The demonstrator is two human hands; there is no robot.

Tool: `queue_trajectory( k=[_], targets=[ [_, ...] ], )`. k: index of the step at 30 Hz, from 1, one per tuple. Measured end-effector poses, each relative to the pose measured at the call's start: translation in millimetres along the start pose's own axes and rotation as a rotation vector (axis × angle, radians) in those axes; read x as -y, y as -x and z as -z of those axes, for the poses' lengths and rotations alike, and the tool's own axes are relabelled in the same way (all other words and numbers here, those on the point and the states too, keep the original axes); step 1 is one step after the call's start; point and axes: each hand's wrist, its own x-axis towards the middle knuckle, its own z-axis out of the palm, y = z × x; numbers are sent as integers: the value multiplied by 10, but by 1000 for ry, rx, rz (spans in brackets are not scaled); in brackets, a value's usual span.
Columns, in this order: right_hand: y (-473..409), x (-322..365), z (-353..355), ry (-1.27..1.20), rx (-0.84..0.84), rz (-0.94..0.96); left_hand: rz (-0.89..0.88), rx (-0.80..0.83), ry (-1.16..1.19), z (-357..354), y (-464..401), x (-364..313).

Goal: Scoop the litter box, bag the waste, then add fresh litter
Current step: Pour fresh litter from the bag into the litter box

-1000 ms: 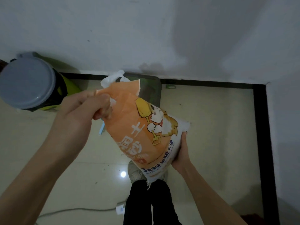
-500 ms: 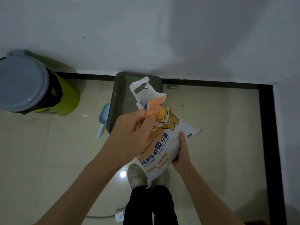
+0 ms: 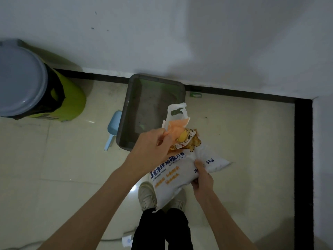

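Note:
I hold an orange-and-white litter bag (image 3: 180,170) marked 5kg in front of me, tilted with its torn top toward the grey litter box (image 3: 153,98) on the floor by the wall. My left hand (image 3: 153,150) grips the bag's orange upper part near the handle cut-out. My right hand (image 3: 202,179) grips the white lower end from the right side. The box holds a thin dark layer of litter. A light blue scoop (image 3: 112,129) lies on the floor against the box's left side.
A lime-green bin (image 3: 72,98) with a grey lid and black liner stands at the left by the wall. My shoes (image 3: 146,197) are under the bag. A white cable (image 3: 115,239) runs along the floor behind my feet. A black skirting strip borders the tiled floor.
The bag has dropped from near my face to lower over the box's near end. My left hand moved right and down with its top; the right hand kept its hold.

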Motion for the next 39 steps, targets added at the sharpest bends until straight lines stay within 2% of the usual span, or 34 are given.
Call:
queue_trajectory(
  k=[6, 10, 13, 19, 21, 26, 30, 33, 39],
  targets=[
    [82, 64, -82, 21, -21, -31, 42, -15, -37, 61, -225, 215],
    [160, 87, -114, 30, -6, -25, 68, -13, -198, -5, -388, 319],
    [208, 123, -112, 6, 24, -25, 83, 52, -264, -57, -434, 445],
    [247, 192, -149, 38, 116, 15, -45, 132, -374, -151, -407, 577],
    [256, 209, -182, 55, 135, 28, -38, 160, -425, -183, -408, 576],
    [293, 271, -261, 75, 178, 59, 71, 100, -415, -250, -466, 546],
    [328, 319, -286, 85, 205, 77, 307, 79, -270, -269, -608, 560],
    [344, 362, -304, 109, 216, 84, 415, 35, -219, -216, -674, 585],
    [344, 425, -322, 135, 211, 93, 526, -18, -173, -274, -703, 578]
  ],
)
